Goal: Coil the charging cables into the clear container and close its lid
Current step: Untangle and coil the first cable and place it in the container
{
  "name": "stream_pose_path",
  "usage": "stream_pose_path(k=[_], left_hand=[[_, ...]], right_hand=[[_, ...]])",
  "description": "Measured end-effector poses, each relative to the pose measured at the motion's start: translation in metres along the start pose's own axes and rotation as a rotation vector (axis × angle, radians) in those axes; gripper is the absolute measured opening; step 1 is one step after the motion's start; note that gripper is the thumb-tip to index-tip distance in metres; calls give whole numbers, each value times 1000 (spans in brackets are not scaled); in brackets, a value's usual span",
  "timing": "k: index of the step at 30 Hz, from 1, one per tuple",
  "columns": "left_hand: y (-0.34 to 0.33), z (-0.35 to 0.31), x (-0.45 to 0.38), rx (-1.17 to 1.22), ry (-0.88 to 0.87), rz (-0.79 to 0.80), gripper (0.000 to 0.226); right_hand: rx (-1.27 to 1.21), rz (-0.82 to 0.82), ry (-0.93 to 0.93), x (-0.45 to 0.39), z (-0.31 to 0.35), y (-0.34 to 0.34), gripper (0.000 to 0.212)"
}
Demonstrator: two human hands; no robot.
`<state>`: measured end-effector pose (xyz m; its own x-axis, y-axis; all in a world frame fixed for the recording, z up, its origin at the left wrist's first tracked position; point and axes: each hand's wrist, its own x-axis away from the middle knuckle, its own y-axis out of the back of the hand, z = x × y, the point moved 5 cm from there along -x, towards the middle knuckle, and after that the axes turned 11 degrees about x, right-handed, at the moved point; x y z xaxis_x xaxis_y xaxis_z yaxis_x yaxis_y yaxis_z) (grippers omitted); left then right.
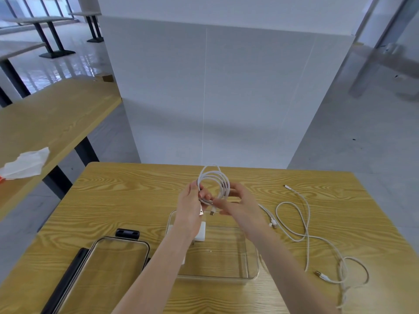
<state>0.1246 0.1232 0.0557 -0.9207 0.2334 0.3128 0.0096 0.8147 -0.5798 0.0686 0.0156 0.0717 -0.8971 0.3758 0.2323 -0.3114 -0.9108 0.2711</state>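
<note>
Grip on both sides closed on one coiled white cable [214,182], held above the table [127,200]: left hand [192,207] pinches the loops' lower left, right hand [240,205] pinches their right side. Lid [118,257] lies far left. Clear container [217,252] sits open beneath the hands, white charger [200,231] inside. Loose cables [303,225] sprawl right.

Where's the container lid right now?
In the head view the lid lies flat on the wooden table, off the clear container and to its left, beside the person's left forearm.
</note>
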Motion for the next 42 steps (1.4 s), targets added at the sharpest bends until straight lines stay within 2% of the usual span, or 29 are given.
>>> stream_pose_path(k=[6,9,12,14,18,24,27,31,34,37,42], left_hand=[[5,5,-6,100,62,-16,35],[8,0,-11,186,84,-42,34],[12,-8,-16,305,135,-50,32],[14,-10,-18,359,191,-57,31],[13,-13,-19,422,260,-65,28],[9,-18,-11,350,255,-5,29],[8,-20,-9,391,271,21,31],[7,-21,-6,312,265,65,30],[5,-16,-5,292,255,96,28],[2,-9,-4,359,278,96,28],[-7,1,2,476,333,78,31]], right_hand=[[1,142,-169,1,-2,-2,51],[112,201,-214,2,-3,5,44],[280,317,-145,6,5,17,20],[340,361,-68,7,13,27,13],[356,422,28,7,23,43,8],[224,478,113,10,26,63,7],[180,432,87,5,21,67,8],[313,311,40,-1,10,59,13],[469,356,68,2,4,44,7],[594,389,119,-1,-6,29,13],[464,132,197,-7,-9,20,8]])
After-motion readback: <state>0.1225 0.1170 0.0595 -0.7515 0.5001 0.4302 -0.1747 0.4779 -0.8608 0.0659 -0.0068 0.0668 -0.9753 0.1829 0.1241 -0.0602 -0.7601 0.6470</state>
